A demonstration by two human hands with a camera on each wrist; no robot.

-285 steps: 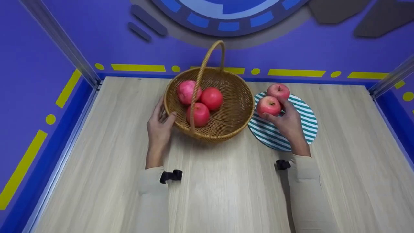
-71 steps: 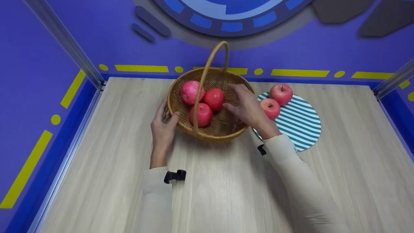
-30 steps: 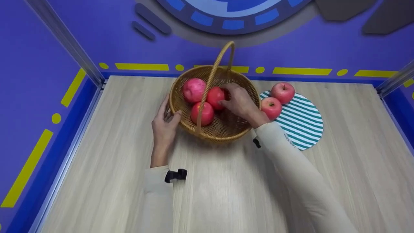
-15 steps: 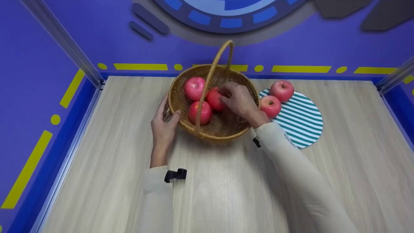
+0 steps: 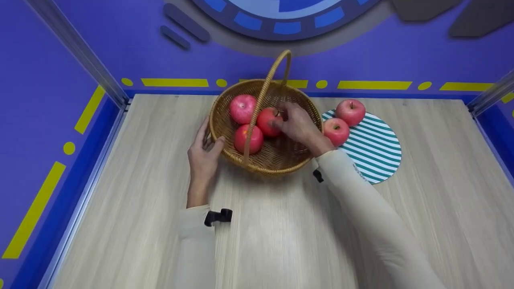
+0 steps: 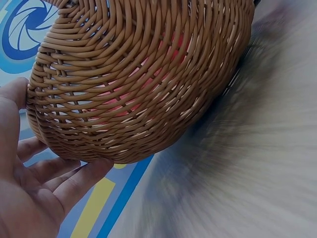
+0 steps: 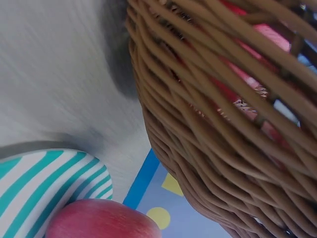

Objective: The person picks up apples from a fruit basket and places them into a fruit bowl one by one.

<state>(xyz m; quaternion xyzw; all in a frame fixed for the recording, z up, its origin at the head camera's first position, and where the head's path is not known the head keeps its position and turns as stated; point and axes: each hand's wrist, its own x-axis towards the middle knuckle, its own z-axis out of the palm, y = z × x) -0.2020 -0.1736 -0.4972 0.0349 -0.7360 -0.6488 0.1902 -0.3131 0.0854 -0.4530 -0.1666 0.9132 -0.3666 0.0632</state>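
A brown wicker basket (image 5: 281,158) with a tall arched handle stands at the middle back of the table. My left hand (image 5: 204,158) holds its left side, thumb over the rim and fingers spread along the outer wall. Inside, my right hand (image 5: 299,125) grips a red apple (image 5: 268,121) from the right, and the stem shows beside the fingers. A pinkish apple (image 5: 242,109) lies behind it and another red apple (image 5: 248,139) in front, left of centre. Both wrist views show mostly the basket's woven wall (image 6: 138,79); the right hand is hidden in its own.
Right of the basket lies a round board (image 5: 375,148) with green and white stripes. Two apples sit at its upper left, one at the back (image 5: 350,112) and one nearer the basket (image 5: 336,131). A blue printed wall (image 5: 361,64) closes off the table's back.
My right hand has let go of an apple on the striped board, moved left into the basket and taken hold of the red apple, which has turned. The left hand stays on the rim.
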